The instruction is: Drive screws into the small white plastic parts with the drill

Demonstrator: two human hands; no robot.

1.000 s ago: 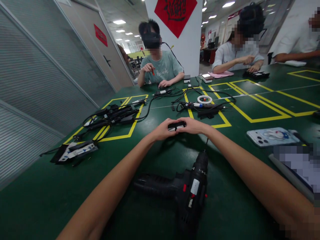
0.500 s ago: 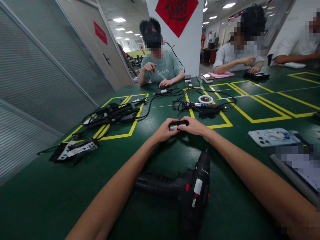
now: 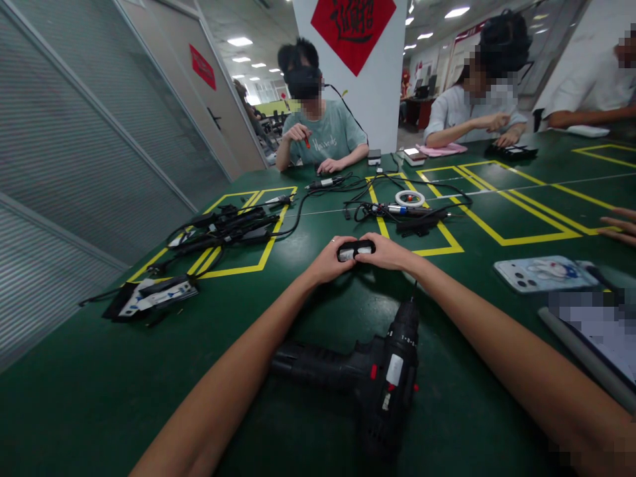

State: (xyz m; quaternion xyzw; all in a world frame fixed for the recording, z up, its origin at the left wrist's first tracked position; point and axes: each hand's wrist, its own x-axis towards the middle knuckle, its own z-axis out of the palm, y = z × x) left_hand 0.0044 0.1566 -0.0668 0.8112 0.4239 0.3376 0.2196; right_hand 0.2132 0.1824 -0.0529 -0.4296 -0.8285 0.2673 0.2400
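Between both hands, at the middle of the view, is a small black oblong piece [image 3: 356, 246] with pale labels on its near face; its exact kind is not clear. My left hand [image 3: 332, 260] is closed round its left end, thumb across the front. Its right end sits in my right hand [image 3: 382, 252], also closed with the thumb in front. The fingers cover both ends and the back. Nearer to me, between my forearms, a black cordless drill [image 3: 358, 371] lies on its side on the green table [image 3: 278, 424], its bit pointing away from me beside my right wrist.
Cables and black tools [image 3: 223, 228] lie at the left, beside a black-and-white packet [image 3: 154, 298]. Further back are a corded tool [image 3: 397, 209] and a white tape ring [image 3: 410, 198]. A phone [image 3: 544, 273] lies right. Co-workers sit opposite; another person's hand [image 3: 619, 225] rests at right.
The black piece has turned slightly in my hands, so more of its labelled face shows. Another person's hand has come in at the right edge. The drill stays put.
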